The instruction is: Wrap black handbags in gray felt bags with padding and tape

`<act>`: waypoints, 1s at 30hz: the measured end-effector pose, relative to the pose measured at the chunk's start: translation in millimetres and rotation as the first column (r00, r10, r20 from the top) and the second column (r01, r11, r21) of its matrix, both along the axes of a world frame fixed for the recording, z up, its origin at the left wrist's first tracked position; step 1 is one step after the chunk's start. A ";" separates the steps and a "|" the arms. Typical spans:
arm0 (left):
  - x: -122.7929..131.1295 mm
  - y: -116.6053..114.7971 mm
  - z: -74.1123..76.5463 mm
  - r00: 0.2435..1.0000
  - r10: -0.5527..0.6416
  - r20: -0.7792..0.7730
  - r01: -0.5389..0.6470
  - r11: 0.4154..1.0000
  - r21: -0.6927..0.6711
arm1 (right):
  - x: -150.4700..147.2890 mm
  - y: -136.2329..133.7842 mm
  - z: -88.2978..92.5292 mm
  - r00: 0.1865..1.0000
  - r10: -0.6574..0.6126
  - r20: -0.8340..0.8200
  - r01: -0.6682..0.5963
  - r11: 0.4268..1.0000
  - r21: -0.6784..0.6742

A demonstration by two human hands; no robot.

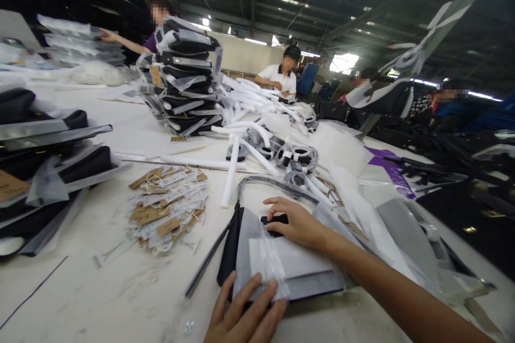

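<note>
A flat grey and black bag in clear plastic wrap lies on the white table in front of me. My left hand rests on its near edge with fingers stretched out flat. My right hand lies on the far end of the bag, fingers curled over a small black clip. A black strap runs off the bag's left side.
A heap of paper hang tags with strings lies to the left. Stacks of wrapped black bags stand at the far left and the middle back. White tubes and coiled straps cover the centre. Other people work at the far end.
</note>
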State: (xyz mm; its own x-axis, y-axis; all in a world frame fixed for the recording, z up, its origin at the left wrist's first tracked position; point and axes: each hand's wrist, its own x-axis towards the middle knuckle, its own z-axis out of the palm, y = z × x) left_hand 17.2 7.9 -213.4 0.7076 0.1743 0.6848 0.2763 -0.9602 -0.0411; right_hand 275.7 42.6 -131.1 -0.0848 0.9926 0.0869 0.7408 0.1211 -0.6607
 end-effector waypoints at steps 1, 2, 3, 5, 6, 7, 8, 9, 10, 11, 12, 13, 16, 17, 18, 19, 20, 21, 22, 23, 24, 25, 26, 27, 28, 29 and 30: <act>0.1 -0.1 0.7 1.000 -0.001 -0.001 0.001 1.000 -0.003 | -1.8 0.1 0.4 1.000 -0.003 0.014 0.003 1.000 -0.002; 0.2 -0.5 1.2 1.000 0.003 0.003 -0.003 1.000 -0.015 | -3.4 0.5 0.8 1.000 -0.002 0.018 0.003 1.000 -0.013; 0.4 -0.9 1.6 1.000 0.009 0.010 -0.009 0.999 -0.034 | -4.7 1.2 1.3 1.000 0.000 0.017 0.000 1.000 -0.029; 0.3 -1.9 2.1 1.000 0.021 0.024 -0.019 0.998 -0.064 | -6.6 2.5 2.1 1.000 0.008 0.004 -0.008 0.998 -0.065; 0.1 -2.2 2.3 0.999 0.022 0.026 -0.020 0.997 -0.073 | -7.2 2.8 2.2 1.000 0.017 -0.003 -0.017 0.997 -0.081; -0.1 -2.3 2.4 1.000 0.017 0.025 -0.016 0.997 -0.069 | -7.7 2.7 2.2 1.000 0.027 -0.006 -0.028 0.996 -0.088; -0.1 -2.4 2.5 1.000 0.009 0.021 -0.008 0.998 -0.058 | -8.1 2.3 2.0 0.999 0.040 -0.003 -0.040 0.996 -0.085; 0.2 -2.4 2.4 1.000 0.000 0.015 0.001 0.999 -0.047 | -8.4 1.3 1.6 0.998 0.055 0.008 -0.055 0.996 -0.070; 1.1 -2.5 2.1 1.000 -0.003 0.031 0.005 0.999 -0.044 | -8.8 -0.2 1.2 0.997 0.070 0.025 -0.069 0.997 -0.041; 2.6 -2.9 1.6 0.998 -0.002 0.068 0.006 0.999 -0.050 | -9.1 -2.1 1.0 0.995 0.083 0.050 -0.083 0.997 0.000; 4.6 -3.4 0.9 0.993 0.004 0.119 0.004 0.998 -0.067 | -9.4 -4.4 0.9 0.992 0.095 0.083 -0.100 0.994 0.051; 6.9 -4.3 0.2 0.984 0.013 0.176 0.003 0.996 -0.094 | -9.8 -6.8 1.2 0.987 0.105 0.122 -0.118 0.987 0.106; 13.8 -7.2 -1.8 0.958 0.035 0.283 0.011 0.988 -0.156 | -10.7 -13.4 3.2 0.968 0.101 0.230 -0.160 0.955 0.251; 15.4 -7.9 -2.1 0.959 0.031 0.282 0.015 0.987 -0.162 | -10.9 -14.8 3.9 0.964 0.088 0.251 -0.159 0.947 0.278; 16.3 -8.5 -2.2 0.958 0.031 0.284 0.017 0.986 -0.166 | -10.9 -15.6 4.3 0.962 0.070 0.264 -0.149 0.944 0.293; 16.7 -8.9 -2.1 0.958 0.031 0.286 0.018 0.986 -0.168 | -10.7 -15.8 4.4 0.961 0.051 0.273 -0.134 0.947 0.293; 16.6 -9.0 -1.8 0.958 0.032 0.286 0.018 0.985 -0.171 | -10.4 -15.4 4.0 0.959 0.034 0.283 -0.116 0.953 0.281; 15.9 -8.8 -1.5 0.958 0.035 0.286 0.015 0.985 -0.174 | -10.1 -14.6 3.2 0.956 0.019 0.293 -0.099 0.960 0.260; 14.9 -8.4 -1.0 0.957 0.039 0.288 0.012 0.985 -0.175 | -9.7 -13.6 2.1 0.953 0.005 0.304 -0.081 0.968 0.238; 13.6 -7.7 -0.5 0.957 0.043 0.286 0.008 0.985 -0.174 | -9.3 -12.3 0.8 0.950 -0.007 0.312 -0.063 0.975 0.215; 12.3 -6.9 0.2 0.964 0.037 0.264 0.008 0.986 -0.165 | -9.1 -10.9 -0.6 0.948 -0.018 0.318 -0.046 0.980 0.195; 11.0 -6.0 0.8 0.975 0.021 0.222 0.012 0.989 -0.147 | -9.1 -9.4 -1.9 0.947 -0.026 0.321 -0.034 0.983 0.179; 9.9 -5.2 1.4 0.984 0.006 0.179 0.017 0.991 -0.129 | -9.2 -8.0 -2.9 0.946 -0.028 0.322 -0.027 0.986 0.164; 9.3 -4.5 1.8 0.988 -0.001 0.155 0.020 0.993 -0.117 | -9.6 -6.5 -3.8 0.946 -0.024 0.322 -0.026 0.988 0.150; 9.0 -4.1 2.0 0.988 -0.002 0.155 0.019 0.994 -0.110 | -10.2 -5.1 -4.3 0.947 -0.015 0.320 -0.030 0.990 0.136; 9.1 -3.9 1.9 0.987 0.000 0.163 0.018 0.994 -0.111 | -11.1 -3.8 -4.8 0.948 -0.004 0.317 -0.036 0.992 0.121; 9.5 -3.9 1.6 0.982 0.009 0.189 0.013 0.993 -0.118 | -12.1 -2.7 -5.1 0.950 0.007 0.313 -0.042 0.993 0.107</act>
